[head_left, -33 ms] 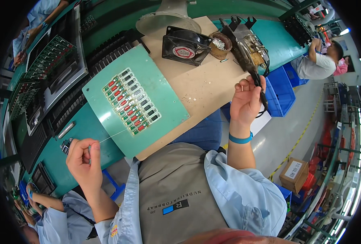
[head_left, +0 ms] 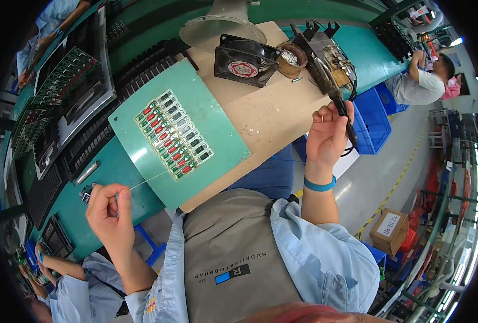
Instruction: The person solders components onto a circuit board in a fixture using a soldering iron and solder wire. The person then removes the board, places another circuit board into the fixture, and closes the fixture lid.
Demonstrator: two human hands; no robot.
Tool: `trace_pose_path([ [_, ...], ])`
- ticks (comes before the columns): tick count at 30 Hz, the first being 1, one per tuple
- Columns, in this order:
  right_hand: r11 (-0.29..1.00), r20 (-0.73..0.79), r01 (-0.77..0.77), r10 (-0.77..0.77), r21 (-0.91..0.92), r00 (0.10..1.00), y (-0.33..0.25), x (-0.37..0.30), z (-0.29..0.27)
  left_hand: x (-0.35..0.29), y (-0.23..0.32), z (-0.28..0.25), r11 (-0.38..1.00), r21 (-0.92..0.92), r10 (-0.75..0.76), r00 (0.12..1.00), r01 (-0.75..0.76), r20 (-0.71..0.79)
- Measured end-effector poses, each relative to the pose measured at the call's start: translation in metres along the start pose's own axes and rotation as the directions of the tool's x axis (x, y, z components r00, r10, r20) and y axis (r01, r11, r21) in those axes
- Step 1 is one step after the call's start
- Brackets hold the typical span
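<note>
My left hand (head_left: 111, 212) is closed with finger and thumb pinching a thin solder wire (head_left: 147, 180). The wire stretches up and right over the green board (head_left: 212, 129). On that board lies a panel of small circuit boards (head_left: 174, 134) in a slanted row, each bearing red, green and black parts. My right hand (head_left: 327, 134) is closed round the black handle of a soldering iron (head_left: 342, 110). The iron's front end lies at the soiled metal iron stand (head_left: 325, 51), where its tip cannot be made out. A cable loops below the handle.
A black fan (head_left: 246, 60) and a round pot of silvery scraps (head_left: 291, 59) stand behind the green board. A metal funnel hood (head_left: 225, 24) hangs above. Blue bins (head_left: 370, 126) sit at the right. Dark ribbed trays (head_left: 104, 116) line the left. Other people work nearby.
</note>
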State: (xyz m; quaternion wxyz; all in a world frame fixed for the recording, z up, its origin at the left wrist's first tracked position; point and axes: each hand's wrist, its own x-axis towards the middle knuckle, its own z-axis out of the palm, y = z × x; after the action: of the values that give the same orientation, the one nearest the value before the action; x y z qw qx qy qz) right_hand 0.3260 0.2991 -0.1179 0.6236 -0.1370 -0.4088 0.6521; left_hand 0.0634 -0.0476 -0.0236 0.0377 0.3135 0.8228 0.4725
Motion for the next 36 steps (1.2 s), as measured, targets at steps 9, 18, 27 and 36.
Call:
trace_pose_path([
  [9,0.999,0.205,0.04,-0.04,0.005,0.978,-0.006,-0.015,0.032,0.008,0.007,-0.015,0.993,0.107,0.051,0.998,-0.054,0.032],
  [18,0.977,0.432,-0.195,0.141,0.083,0.891,0.018,-0.02,0.078,0.046,0.019,-0.03,0.964,0.229,0.158,0.984,-0.135,-0.082],
  [27,0.817,0.554,0.227,0.131,-0.53,0.822,0.029,-0.05,0.141,0.092,0.019,-0.031,0.885,0.369,0.315,0.949,-0.284,-0.025],
  [36,0.617,0.703,0.43,0.302,-0.659,0.644,0.031,-0.053,0.155,0.12,0.024,-0.017,0.863,0.401,0.314,0.948,-0.308,0.052],
])
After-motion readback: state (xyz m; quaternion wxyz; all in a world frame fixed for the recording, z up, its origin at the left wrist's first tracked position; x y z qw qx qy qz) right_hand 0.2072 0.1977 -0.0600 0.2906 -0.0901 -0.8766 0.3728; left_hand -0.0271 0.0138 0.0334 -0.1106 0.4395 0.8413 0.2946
